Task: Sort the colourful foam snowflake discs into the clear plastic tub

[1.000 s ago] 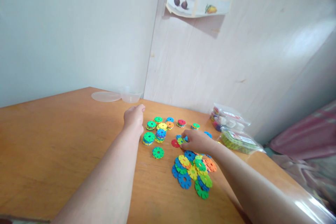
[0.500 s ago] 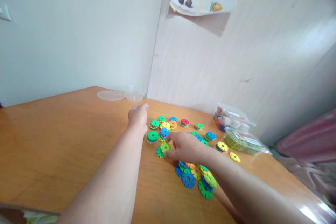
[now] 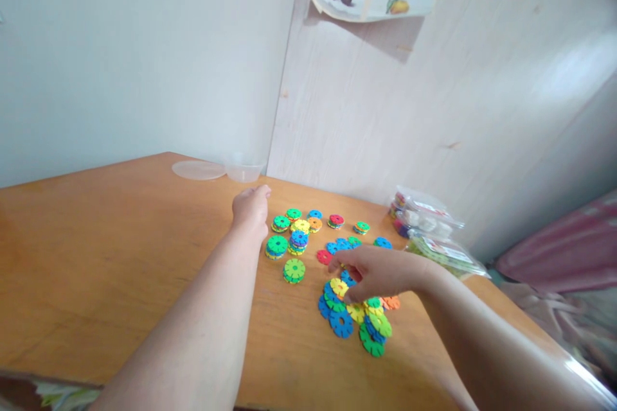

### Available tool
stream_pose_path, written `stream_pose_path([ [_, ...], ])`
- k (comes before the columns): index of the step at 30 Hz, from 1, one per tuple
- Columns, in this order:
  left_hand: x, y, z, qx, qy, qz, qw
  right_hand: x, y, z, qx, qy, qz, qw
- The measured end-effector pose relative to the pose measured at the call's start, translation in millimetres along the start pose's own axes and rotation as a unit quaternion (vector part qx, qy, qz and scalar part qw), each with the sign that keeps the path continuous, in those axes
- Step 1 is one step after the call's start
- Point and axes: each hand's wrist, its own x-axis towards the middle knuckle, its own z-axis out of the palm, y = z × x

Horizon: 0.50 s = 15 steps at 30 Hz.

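I see the right hand (image 3: 378, 266) released, its thumb and fingers apart over the loose notched discs (image 3: 341, 323). The left hand (image 3: 250, 210) is curled just beside the small disc stacks (image 3: 276, 246), and I cannot tell whether it holds something. Farther back on the wooden table (image 3: 144, 257), a clear bowl (image 3: 244, 173) stands near the wall (image 3: 144, 64).

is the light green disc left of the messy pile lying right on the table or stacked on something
Stacked: under the light green disc, the edge of a darker green disc shows.
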Motion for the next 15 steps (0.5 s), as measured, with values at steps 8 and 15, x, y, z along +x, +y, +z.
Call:
stream_pose_path([
  [8,3,-3,-0.1,0.013,-0.001,0.003,1.000,4,7,10,0.012,0.016,-0.001,1.000],
  [15,4,-5,-0.6,0.017,-0.004,0.015,1.000,20,-14,9,-0.007,0.117,0.022,0.993],
])
